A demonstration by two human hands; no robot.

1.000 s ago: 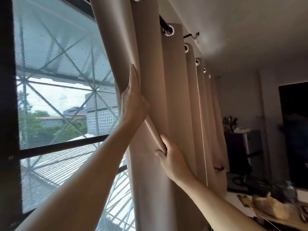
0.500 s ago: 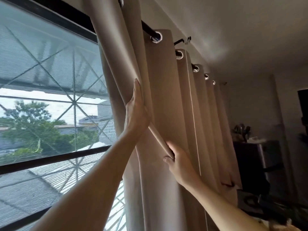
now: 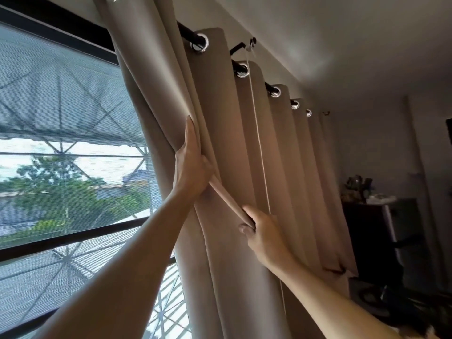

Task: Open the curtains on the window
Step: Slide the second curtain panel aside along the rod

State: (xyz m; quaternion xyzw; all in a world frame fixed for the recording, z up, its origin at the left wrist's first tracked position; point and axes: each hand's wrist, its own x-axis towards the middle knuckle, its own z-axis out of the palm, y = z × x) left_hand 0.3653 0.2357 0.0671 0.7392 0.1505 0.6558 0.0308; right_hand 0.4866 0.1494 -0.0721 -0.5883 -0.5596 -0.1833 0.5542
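Note:
A beige eyelet curtain (image 3: 220,113) hangs in folds from a black rod (image 3: 188,33) to the right of the window (image 3: 63,133). My left hand (image 3: 192,162) presses flat against the curtain's leading edge, fingers straight and pointing up. Below and to the right, my right hand (image 3: 263,232) is closed on a fold of the same edge. The fabric between the two hands is pulled into a taut diagonal ridge. The window's left part is uncovered, showing a mesh screen, trees and roofs.
A black window bar (image 3: 73,238) crosses the glass at arm height. A rod bracket (image 3: 241,46) sits near the ceiling. At the right stands a dark cabinet (image 3: 381,236) with small items on top, in a dim room.
The curtain edge and both hands have shifted right across the view, and more of the window shows on the left. My grip on the fabric stays the same.

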